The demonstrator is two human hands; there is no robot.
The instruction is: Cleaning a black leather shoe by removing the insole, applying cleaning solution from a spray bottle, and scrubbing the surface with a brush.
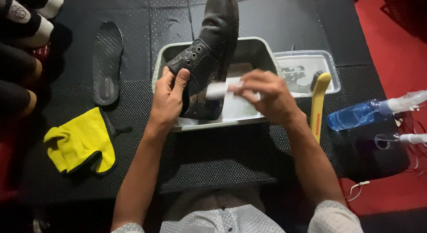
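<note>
Over the grey tub, between both hands, sits a dark boot, heel down and toe up. The left hand clamps around its lace area, while the right hand pinches a small white brush or sponge against the side. The leather looks wet, so scrubbing seems mid-way; the insole and yellow cloth, further left of the left hand, lie untouched.

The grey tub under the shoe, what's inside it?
Inside the grey tub sits the toe end of the dark boot, held by the left hand. The pale floor looks wet. The boot and right hand cover the rest.
</note>
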